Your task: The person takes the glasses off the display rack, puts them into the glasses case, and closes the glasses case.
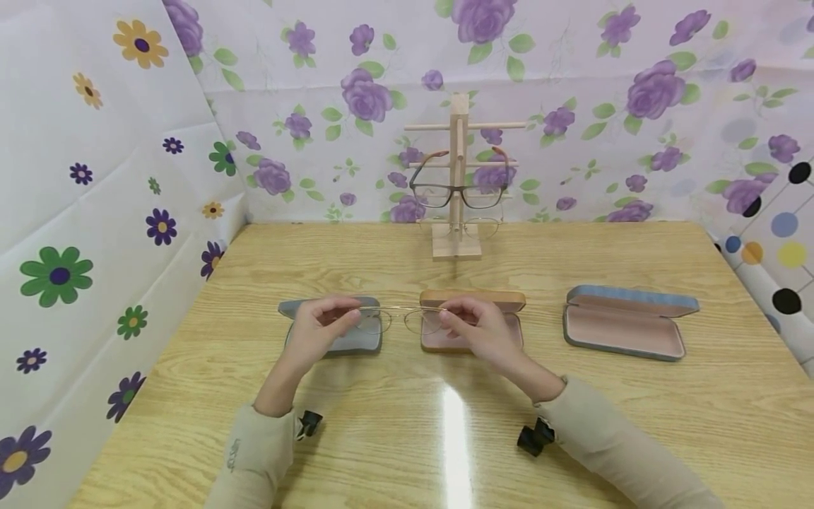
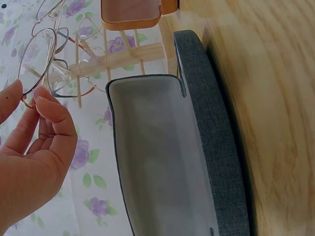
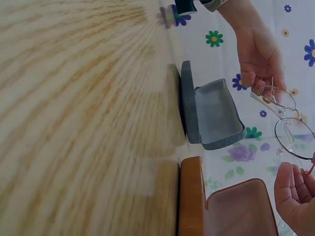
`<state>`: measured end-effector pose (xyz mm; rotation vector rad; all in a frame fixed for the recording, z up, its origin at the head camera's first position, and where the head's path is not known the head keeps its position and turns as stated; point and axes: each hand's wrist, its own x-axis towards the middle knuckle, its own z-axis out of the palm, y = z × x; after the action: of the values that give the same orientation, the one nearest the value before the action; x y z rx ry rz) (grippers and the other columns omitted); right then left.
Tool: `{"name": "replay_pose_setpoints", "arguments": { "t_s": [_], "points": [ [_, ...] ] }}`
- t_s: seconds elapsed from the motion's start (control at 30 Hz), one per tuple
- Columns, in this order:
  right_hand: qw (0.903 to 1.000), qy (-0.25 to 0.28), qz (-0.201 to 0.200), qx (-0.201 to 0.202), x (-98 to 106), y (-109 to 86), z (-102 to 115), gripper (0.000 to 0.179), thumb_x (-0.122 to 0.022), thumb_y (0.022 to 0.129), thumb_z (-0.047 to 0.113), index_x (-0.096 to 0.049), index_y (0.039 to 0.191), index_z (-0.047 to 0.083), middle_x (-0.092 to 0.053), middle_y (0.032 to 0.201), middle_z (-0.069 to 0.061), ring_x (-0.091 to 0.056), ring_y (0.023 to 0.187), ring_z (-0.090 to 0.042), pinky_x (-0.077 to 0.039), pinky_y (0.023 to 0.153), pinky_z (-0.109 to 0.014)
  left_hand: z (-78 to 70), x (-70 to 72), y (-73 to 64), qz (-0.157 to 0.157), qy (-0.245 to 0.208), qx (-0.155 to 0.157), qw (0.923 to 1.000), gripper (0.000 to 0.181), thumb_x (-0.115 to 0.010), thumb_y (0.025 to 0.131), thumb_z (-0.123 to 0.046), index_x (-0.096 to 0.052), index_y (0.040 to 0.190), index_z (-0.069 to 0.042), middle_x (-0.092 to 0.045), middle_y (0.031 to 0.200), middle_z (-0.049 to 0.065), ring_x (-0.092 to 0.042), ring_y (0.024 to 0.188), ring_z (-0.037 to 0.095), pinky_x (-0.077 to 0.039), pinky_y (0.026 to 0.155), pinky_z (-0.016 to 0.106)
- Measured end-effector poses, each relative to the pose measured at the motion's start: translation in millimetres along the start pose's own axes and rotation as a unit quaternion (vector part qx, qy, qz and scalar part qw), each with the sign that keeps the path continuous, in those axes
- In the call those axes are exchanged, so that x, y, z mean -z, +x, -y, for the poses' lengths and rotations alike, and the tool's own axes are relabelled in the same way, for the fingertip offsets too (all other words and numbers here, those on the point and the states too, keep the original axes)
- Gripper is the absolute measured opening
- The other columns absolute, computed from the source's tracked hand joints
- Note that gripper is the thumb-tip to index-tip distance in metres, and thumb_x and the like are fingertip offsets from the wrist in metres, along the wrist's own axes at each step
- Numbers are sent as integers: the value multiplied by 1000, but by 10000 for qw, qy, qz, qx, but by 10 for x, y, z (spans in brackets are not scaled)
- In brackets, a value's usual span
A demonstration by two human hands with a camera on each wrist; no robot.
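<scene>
A pair of thin gold-rimmed eyeglasses [image 1: 399, 307] is held up between both hands, above two open glasses cases. My left hand [image 1: 316, 332] pinches one end of the frame beside the lens, thumb against fingers. At the opposite end, my right hand [image 1: 483, 331] pinches the frame between thumb and fingers. Behind the left hand lies a grey-blue case [image 1: 364, 341], lid up, its pale lining showing. An orange-brown case [image 1: 439, 341] with a pink lining stands open behind the right hand, partly covered by it. The left wrist view shows a round lens [image 2: 37, 61] close to the fingertips.
A wooden display stand [image 1: 459, 127] at the back carries dark-framed glasses [image 1: 456, 189], with thin-rimmed glasses [image 1: 482, 227] lower down. To the right, a blue case [image 1: 623, 332] lies open on the wooden table [image 1: 381, 438]. Patterned cloth [image 1: 273, 127] hangs behind and at the sides.
</scene>
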<state>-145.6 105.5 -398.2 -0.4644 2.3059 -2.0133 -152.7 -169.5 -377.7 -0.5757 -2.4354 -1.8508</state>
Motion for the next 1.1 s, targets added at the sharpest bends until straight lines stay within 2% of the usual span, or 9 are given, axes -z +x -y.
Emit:
{"name": "replay_pose_setpoints", "arguments": {
  "t_s": [0.13,0.33,0.47,0.6,0.77,0.87,0.97,1.1],
  "points": [
    [9997,-206,9,131,-43,23,-20,20,-58,89,7,-61,100,-9,-62,90,-20,-61,72,-25,-53,64,-32,13,29,-15,-119,-20,-83,9999,19,-63,85,-2,-64,99,10,-62,90,17,-55,67,11,-47,57,21],
    [9995,-246,59,189,-78,57,-30,21,-58,90,10,-61,99,-9,-62,88,-21,-61,72,-26,-53,64,-36,18,70,-21,-200,62,-27,9998,14,-63,85,-3,-64,91,10,-61,80,5,-54,62,15,-46,55,21],
    [9994,-290,48,193,-99,80,-25,23,-57,91,13,-62,99,-8,-62,83,-17,-61,72,-28,-53,64,-38,38,105,-33,-138,-30,22,9999,14,-62,86,-3,-64,91,10,-61,78,2,-54,62,18,-46,55,22],
    [9994,-303,27,134,-110,95,-34,25,-57,91,14,-62,100,-9,-62,84,-18,-60,72,-30,-52,64,-40,58,147,-52,48,-241,-84,9997,16,-59,86,1,-61,95,14,-63,83,7,-56,64,14,-48,58,24],
    [9995,-291,8,93,-127,107,-32,24,-56,91,12,-61,100,-10,-61,88,-23,-60,73,-34,-52,65,-42,75,191,-65,227,-197,-185,9994,16,-57,87,2,-61,96,15,-64,85,10,-57,65,14,-50,60,26],
    [9998,-211,17,1,-140,110,-21,23,-56,91,11,-61,102,-9,-61,91,-25,-60,76,-35,-52,67,-44,95,203,-73,190,-119,-181,9996,15,-57,87,2,-62,94,14,-64,84,8,-57,65,14,-50,60,26],
    [9999,-53,56,-133,-154,91,61,23,-56,91,8,-60,105,-10,-60,96,-27,-59,81,-39,-51,71,-46,114,209,-86,100,-84,-148,9998,14,-57,88,1,-62,94,13,-64,85,10,-58,65,12,-50,60,24],
    [9998,88,112,-106,-171,92,90,23,-56,89,3,-59,108,-11,-60,97,-27,-57,84,-44,-50,73,-47,125,225,-102,-15,-7,-87,10000,15,-58,88,-1,-63,94,12,-63,87,17,-58,66,11,-50,60,25]
  ]
}}
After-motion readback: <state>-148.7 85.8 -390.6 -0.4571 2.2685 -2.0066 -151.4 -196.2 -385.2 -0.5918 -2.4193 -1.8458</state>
